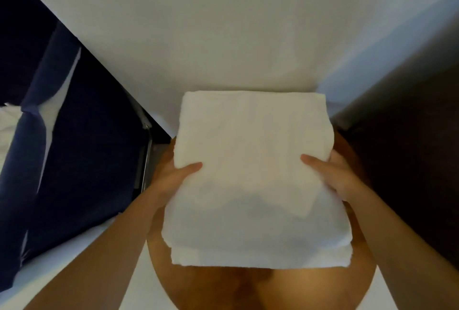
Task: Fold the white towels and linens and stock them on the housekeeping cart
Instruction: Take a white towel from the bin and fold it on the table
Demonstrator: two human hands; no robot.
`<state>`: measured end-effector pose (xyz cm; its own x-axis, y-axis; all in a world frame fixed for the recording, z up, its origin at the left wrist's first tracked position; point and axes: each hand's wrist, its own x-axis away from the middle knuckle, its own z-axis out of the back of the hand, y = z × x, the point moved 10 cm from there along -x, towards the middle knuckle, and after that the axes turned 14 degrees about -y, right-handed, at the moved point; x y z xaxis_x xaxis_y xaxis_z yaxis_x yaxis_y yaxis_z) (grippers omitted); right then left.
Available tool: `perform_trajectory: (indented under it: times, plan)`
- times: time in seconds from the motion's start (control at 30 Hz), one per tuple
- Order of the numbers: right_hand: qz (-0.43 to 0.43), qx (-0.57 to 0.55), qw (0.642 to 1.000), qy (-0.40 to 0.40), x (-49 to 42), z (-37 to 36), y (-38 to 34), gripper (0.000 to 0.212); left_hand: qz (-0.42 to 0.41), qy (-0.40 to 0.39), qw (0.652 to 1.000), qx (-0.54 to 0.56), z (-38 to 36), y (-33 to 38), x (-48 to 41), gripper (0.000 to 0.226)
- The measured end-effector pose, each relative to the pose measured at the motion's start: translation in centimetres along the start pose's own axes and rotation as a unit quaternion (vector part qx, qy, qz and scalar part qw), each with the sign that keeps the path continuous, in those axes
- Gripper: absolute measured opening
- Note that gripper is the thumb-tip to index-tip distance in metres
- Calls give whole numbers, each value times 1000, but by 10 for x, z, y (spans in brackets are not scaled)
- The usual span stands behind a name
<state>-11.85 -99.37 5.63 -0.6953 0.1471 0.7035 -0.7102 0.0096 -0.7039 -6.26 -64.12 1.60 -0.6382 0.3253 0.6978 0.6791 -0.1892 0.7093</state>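
Two hands, left [173,175], right [330,173], gripping folded white towel [250,160], layered edges.

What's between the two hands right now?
In the head view, only the folded white towels lie between the left hand and the right hand. The stretch of cloth between the thumbs is bare.

Folded towel [248,173] sits centre over the round table [248,289], left hand [173,175] on its left edge, right hand [330,175] on its right (thumbs on top). Draped fabric [74,160] off left, furniture [409,160] right, wall [223,23] far behind.
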Motion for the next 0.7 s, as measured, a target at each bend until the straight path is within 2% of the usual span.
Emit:
perform_trajectory:
  times: [0.17, 0.3, 0.43, 0.53, 0.57, 0.63, 0.7]
  plan:
    - [31, 109, 992, 59, 22, 7, -31, 43, -62, -1, 998, -6, -16, 35, 21, 86]
    - [1, 190, 974, 120, 33, 12, -18, 49, -64, 12, 998, -4, -26, 29, 29, 42]
    - [-92, 255, 951, 151, 28, 12, 29, 77, -71, 50, 994, -61, -22, 5, 35, 61]
    - [-83, 277, 942, 172, 23, 14, 37, 94, -65, 56, 994, -62, -17, -4, 33, 65]
    - [-75, 314, 928, 186, 24, 13, 33, 95, -70, 54, 993, -74, -16, -3, 31, 66]
    - [-40, 433, 870, 230, 30, 4, 13, 90, -75, 48, 992, -92, -14, 0, 26, 72]
    - [41, 521, 816, 248, 35, -26, -5, 82, -62, 42, 994, -81, -11, -5, 21, 83]
